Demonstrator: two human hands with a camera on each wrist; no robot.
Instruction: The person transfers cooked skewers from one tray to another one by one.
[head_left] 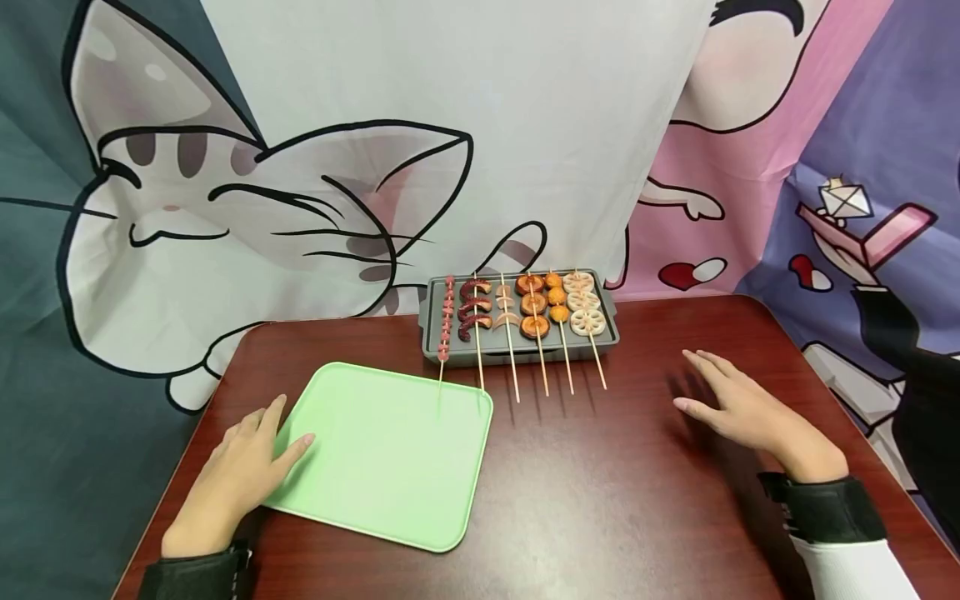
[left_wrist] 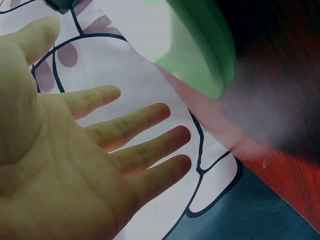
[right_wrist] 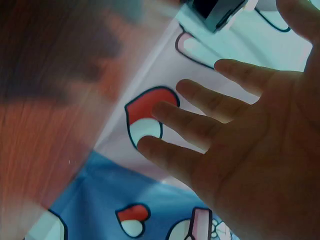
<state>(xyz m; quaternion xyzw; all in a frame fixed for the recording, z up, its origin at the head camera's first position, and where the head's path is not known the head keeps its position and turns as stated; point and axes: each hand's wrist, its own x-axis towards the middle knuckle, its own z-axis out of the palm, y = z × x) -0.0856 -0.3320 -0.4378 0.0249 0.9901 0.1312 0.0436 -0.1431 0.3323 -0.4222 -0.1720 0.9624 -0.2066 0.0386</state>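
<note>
Both hands lie flat-fingered, left hand [head_left: 236, 475] touching the green tray [head_left: 390, 454], its long axis running away from the person.

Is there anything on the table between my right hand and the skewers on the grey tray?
Nothing visible. Only bare table lies between the right hand and the skewers on the grey tray; the green tray sits off to the left.

The left hand [head_left: 238, 475] lies palm down at the near left, fingers straight and slightly spread, holding nothing. The right hand [head_left: 738, 408] hovers flat at the right, fingers straight and apart, pointing far-left, also holding nothing. Both wrists wear black bands.
</note>
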